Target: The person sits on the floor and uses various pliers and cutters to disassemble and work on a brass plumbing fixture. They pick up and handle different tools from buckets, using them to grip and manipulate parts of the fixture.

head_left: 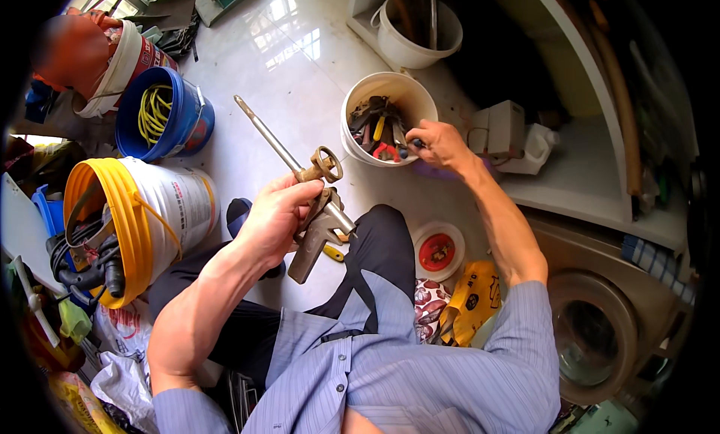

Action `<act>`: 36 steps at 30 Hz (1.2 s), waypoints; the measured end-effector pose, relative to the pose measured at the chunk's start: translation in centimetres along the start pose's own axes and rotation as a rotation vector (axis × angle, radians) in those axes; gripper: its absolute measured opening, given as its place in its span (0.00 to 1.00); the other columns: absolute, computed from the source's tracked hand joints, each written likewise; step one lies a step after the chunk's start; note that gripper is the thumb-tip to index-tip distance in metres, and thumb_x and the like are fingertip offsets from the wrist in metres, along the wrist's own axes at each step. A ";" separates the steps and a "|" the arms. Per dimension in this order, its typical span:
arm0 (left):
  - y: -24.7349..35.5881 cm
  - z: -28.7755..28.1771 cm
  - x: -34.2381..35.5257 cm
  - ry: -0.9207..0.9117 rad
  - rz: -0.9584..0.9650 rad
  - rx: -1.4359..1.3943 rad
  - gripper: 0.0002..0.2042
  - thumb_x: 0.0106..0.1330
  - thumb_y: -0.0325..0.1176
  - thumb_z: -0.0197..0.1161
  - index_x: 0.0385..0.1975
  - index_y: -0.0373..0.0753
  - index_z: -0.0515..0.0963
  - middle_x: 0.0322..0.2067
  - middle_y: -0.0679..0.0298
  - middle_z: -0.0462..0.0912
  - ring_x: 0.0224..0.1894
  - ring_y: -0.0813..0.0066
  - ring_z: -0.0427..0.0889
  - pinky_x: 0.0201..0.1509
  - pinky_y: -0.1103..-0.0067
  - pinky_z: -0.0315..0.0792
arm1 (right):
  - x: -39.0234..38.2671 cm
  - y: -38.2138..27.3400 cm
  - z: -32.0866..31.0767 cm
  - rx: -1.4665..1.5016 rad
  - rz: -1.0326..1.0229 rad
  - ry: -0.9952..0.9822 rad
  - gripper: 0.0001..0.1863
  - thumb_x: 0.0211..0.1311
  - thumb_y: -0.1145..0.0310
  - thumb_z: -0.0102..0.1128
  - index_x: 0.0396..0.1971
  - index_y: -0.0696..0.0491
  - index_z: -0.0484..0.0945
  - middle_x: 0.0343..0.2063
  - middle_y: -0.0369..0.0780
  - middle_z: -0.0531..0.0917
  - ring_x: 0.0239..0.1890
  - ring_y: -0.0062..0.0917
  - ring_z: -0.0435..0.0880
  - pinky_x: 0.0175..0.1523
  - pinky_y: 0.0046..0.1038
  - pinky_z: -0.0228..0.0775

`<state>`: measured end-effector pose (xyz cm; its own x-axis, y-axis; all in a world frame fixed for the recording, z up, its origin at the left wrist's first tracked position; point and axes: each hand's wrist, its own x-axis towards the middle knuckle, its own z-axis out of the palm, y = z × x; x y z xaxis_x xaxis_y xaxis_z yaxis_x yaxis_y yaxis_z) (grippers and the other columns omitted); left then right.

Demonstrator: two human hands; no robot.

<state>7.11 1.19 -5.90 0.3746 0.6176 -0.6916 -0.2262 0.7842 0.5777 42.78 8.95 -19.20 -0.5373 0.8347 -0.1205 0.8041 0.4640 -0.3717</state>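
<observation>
My left hand (279, 209) grips a tarnished metal applicator gun (321, 235) with a brass ring and a long steel nozzle tube pointing toward the upper left. My right hand (439, 145) is closed on a dark tool handle (417, 143) at the right rim of a white bucket (352, 139). That bucket holds several hand tools, among them a yellow-handled one (379, 128) and red pliers (385, 152); what the dark handle belongs to is hidden. A small yellow-handled tool (334, 252) lies on the floor below the gun, partly behind it.
Buckets line my left: blue with yellow cord (179, 123), yellow-rimmed with cables (182, 194), one with red material (139, 70). On my right stand a shelf (562, 153) with a white jug (536, 151), another bucket (416, 48), a washing machine (630, 284) and a lid (454, 239).
</observation>
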 end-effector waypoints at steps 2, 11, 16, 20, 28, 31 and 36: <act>-0.3 0.5 -0.2 -0.003 -0.001 0.010 0.12 0.75 0.33 0.54 0.51 0.33 0.73 0.39 0.55 0.85 0.39 0.68 0.87 0.47 0.70 0.83 | -1.4 -0.4 -0.2 0.205 0.042 0.166 0.08 0.58 0.64 0.70 0.37 0.47 0.85 0.28 0.41 0.81 0.32 0.38 0.83 0.38 0.35 0.75; -2.6 0.0 0.9 -0.107 0.101 -0.049 0.11 0.78 0.36 0.53 0.49 0.36 0.72 0.39 0.53 0.85 0.37 0.70 0.87 0.43 0.72 0.83 | -10.4 -9.8 -4.6 0.428 0.074 0.497 0.11 0.55 0.75 0.72 0.39 0.53 0.86 0.28 0.40 0.79 0.29 0.31 0.80 0.34 0.30 0.71; -3.7 1.1 0.5 -0.272 0.058 -0.167 0.14 0.77 0.36 0.55 0.57 0.36 0.69 0.51 0.47 0.82 0.48 0.62 0.86 0.50 0.65 0.83 | -14.5 -16.7 -3.0 0.503 0.135 0.780 0.13 0.57 0.72 0.73 0.43 0.54 0.86 0.35 0.41 0.80 0.34 0.32 0.81 0.40 0.30 0.73; -5.4 2.4 1.2 -0.447 0.056 -0.227 0.20 0.76 0.35 0.57 0.64 0.36 0.68 0.60 0.52 0.78 0.62 0.53 0.79 0.60 0.56 0.80 | -15.4 -22.1 0.8 0.797 0.177 0.954 0.14 0.63 0.68 0.72 0.46 0.56 0.85 0.39 0.40 0.81 0.40 0.27 0.81 0.44 0.27 0.73; -6.3 2.0 0.5 -0.528 0.105 -0.082 0.21 0.75 0.37 0.60 0.63 0.37 0.71 0.58 0.56 0.80 0.58 0.59 0.81 0.64 0.61 0.76 | -19.0 -24.2 2.8 1.734 0.276 0.548 0.21 0.74 0.73 0.52 0.64 0.59 0.71 0.56 0.45 0.78 0.54 0.35 0.84 0.57 0.33 0.79; -7.3 2.2 0.1 -0.523 0.131 0.009 0.21 0.74 0.36 0.62 0.63 0.36 0.72 0.58 0.57 0.81 0.57 0.61 0.82 0.63 0.62 0.75 | -18.6 -26.1 0.6 2.142 0.199 0.365 0.25 0.74 0.67 0.53 0.67 0.59 0.67 0.53 0.47 0.80 0.54 0.36 0.83 0.56 0.34 0.79; -7.2 2.2 -1.3 -0.562 0.044 0.142 0.18 0.72 0.37 0.67 0.56 0.37 0.75 0.49 0.61 0.84 0.51 0.71 0.83 0.59 0.70 0.77 | -16.7 -25.3 2.4 2.048 0.313 -0.115 0.19 0.69 0.67 0.61 0.55 0.59 0.71 0.45 0.44 0.81 0.37 0.29 0.86 0.45 0.31 0.78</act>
<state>10.27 -5.37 -8.17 0.7962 0.4921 -0.3521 -0.1436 0.7190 0.6801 30.78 -17.47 -9.96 -0.5444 0.7462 -0.3831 -0.4870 -0.6530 -0.5800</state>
